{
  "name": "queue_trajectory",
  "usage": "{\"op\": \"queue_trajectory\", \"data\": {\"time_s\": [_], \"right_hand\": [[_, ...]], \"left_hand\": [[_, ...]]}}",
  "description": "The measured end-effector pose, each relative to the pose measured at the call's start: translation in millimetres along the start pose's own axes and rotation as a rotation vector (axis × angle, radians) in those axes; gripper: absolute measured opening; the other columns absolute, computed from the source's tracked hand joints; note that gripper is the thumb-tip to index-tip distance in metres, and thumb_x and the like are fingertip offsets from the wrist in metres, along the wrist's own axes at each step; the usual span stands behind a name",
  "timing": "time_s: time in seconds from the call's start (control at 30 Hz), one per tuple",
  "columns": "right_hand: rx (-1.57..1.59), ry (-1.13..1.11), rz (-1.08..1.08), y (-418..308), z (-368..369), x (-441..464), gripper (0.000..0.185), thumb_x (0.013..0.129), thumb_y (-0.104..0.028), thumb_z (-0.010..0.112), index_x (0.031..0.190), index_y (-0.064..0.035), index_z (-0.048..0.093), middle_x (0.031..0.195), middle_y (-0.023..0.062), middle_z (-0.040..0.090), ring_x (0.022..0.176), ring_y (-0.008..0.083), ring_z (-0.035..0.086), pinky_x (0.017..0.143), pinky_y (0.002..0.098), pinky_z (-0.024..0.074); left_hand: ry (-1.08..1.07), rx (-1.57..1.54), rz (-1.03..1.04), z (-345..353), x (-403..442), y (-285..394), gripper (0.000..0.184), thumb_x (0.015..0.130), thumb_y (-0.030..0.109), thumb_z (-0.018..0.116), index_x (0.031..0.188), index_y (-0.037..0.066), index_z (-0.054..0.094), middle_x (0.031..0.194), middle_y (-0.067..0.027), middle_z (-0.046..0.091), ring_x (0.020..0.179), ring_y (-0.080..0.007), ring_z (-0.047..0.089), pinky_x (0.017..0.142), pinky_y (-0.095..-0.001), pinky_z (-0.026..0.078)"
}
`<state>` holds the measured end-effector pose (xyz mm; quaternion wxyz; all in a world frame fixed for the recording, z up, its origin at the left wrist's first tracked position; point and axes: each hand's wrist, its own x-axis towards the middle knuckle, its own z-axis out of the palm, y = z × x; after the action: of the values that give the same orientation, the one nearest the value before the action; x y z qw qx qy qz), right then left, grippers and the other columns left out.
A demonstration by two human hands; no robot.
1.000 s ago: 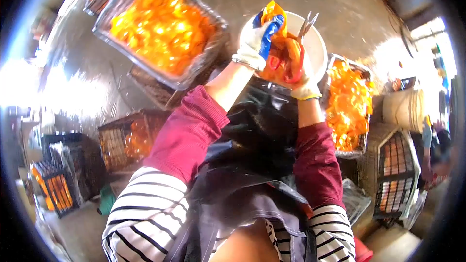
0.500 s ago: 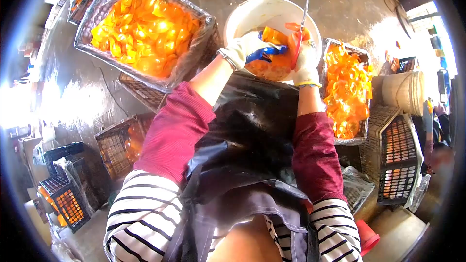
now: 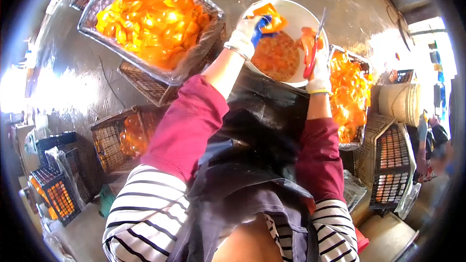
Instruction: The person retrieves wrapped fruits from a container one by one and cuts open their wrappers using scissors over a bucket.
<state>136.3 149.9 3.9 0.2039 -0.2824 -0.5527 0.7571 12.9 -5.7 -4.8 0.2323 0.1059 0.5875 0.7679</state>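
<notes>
Over the left rim of a white bucket [image 3: 292, 6], my gloved left hand [image 3: 251, 30] is closed on an orange piece [image 3: 270, 17]. My gloved right hand [image 3: 318, 68] is at the bucket's right side, wrapped round red-handled scissors [image 3: 313, 48] whose blades point up and away. A reddish-orange strip [image 3: 307, 39] hangs beside the scissors, at the right hand's fingers. Inside the bucket lie small orange bits [image 3: 277, 57] in liquid. The two hands are apart.
A plastic-lined crate [image 3: 221, 12] of orange pieces stands at the upper left, another lined crate [image 3: 360, 144] at the right. Black crates [image 3: 393, 165] and a pale bucket [image 3: 400, 104] stand farther right. A person [image 3: 434, 138] is partly visible at the far right.
My left hand has risen away from my right with the orange piece. My right hand has shifted slightly right with the scissors. The bits in the bucket now show more fully.
</notes>
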Motion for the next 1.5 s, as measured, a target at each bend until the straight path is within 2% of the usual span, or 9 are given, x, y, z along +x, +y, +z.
{"op": "queue_trajectory", "data": {"time_s": [0.23,0.47,0.73,0.83,0.93,1.03,1.13,1.23,1.5], "right_hand": [[-0.156,-0.604,0.157,44.8,6.6,7.2,0.023,0.088,-0.012,0.056,0.109,-0.0035,0.055,0.097,0.0061,0.061,0.085,0.0145,0.058,0.073,0.0250,0.0484],[-0.182,-0.533,0.266,30.7,29.8,-1.0,0.025,0.089,-0.020,0.057,0.108,-0.0037,0.057,0.085,0.0073,0.061,0.067,0.0121,0.059,0.056,0.0231,0.0483],[-0.173,-0.373,0.246,37.2,16.0,7.1,0.024,0.087,-0.017,0.058,0.106,-0.0034,0.056,0.066,0.0094,0.061,0.051,0.0151,0.058,0.045,0.0249,0.0446],[-0.826,-0.257,-0.668,63.8,16.7,21.6,0.025,0.088,-0.016,0.056,0.110,-0.0042,0.055,0.073,0.0102,0.062,0.056,0.0131,0.060,0.048,0.0245,0.0453],[-0.727,-0.308,-0.515,63.5,15.0,17.0,0.029,0.088,-0.017,0.055,0.114,-0.0037,0.053,0.087,0.0146,0.064,0.072,0.0198,0.063,0.061,0.0294,0.0487],[-0.354,-0.356,0.290,15.2,24.2,-5.8,0.033,0.087,-0.020,0.056,0.114,-0.0024,0.052,0.099,0.0172,0.062,0.088,0.0299,0.061,0.075,0.0353,0.0468],[-0.075,-0.331,0.237,36.6,18.1,1.1,0.036,0.086,-0.023,0.058,0.114,-0.0028,0.052,0.096,0.0175,0.063,0.087,0.0294,0.061,0.075,0.0351,0.0464],[-0.857,-0.354,-0.587,56.8,14.3,18.2,0.034,0.086,-0.024,0.058,0.114,-0.0042,0.053,0.088,0.0142,0.063,0.071,0.0176,0.063,0.059,0.0294,0.0475],[-0.497,-0.375,0.170,35.0,9.8,10.3,0.034,0.086,-0.034,0.055,0.109,-0.0082,0.056,0.089,0.0121,0.065,0.081,0.0235,0.063,0.070,0.0335,0.0463]], "left_hand": [[0.201,-0.466,-0.090,-22.2,20.9,1.2,0.042,0.085,0.032,0.061,0.113,0.002,0.055,0.107,-0.0099,0.060,0.100,-0.0187,0.057,0.082,-0.0284,0.049],[0.090,0.156,0.039,0.0,-2.5,22.7,0.054,0.088,0.048,0.050,0.118,0.003,0.053,0.113,-0.0118,0.059,0.103,-0.0186,0.056,0.089,-0.0284,0.045],[-0.077,-0.026,0.029,-7.2,13.7,-15.7,0.039,0.082,0.006,0.059,0.118,-0.003,0.045,0.106,-0.0131,0.058,0.097,-0.0220,0.058,0.077,-0.0327,0.056],[-0.102,-0.152,-0.188,-1.7,-3.6,6.3,0.035,0.085,0.005,0.053,0.118,-0.003,0.044,0.100,-0.0160,0.059,0.079,-0.0248,0.064,0.072,-0.0306,0.057],[-0.102,0.026,-0.077,-19.2,23.1,-43.6,0.033,0.086,0.005,0.050,0.117,-0.003,0.044,0.090,-0.0144,0.061,0.073,-0.0240,0.065,0.066,-0.0287,0.057],[-0.040,-0.195,-0.224,-3.2,-7.5,6.1,0.025,0.087,0.008,0.049,0.108,-0.005,0.050,0.084,-0.0147,0.063,0.069,-0.0232,0.065,0.063,-0.0290,0.056],[-0.041,-0.063,-0.229,-9.6,5.7,-13.1,0.025,0.088,0.014,0.047,0.095,-0.007,0.057,0.081,-0.0169,0.065,0.066,-0.0238,0.066,0.060,-0.0299,0.056],[-0.058,-0.016,-0.353,-2.7,10.8,-27.0,0.027,0.089,0.015,0.045,0.097,-0.007,0.058,0.081,-0.0173,0.065,0.067,-0.0237,0.065,0.059,-0.0293,0.055],[-0.005,0.409,-0.209,-11.5,10.7,-18.8,0.033,0.088,0.023,0.045,0.105,-0.003,0.056,0.090,-0.0176,0.064,0.073,-0.0235,0.063,0.066,-0.0328,0.051]]}}
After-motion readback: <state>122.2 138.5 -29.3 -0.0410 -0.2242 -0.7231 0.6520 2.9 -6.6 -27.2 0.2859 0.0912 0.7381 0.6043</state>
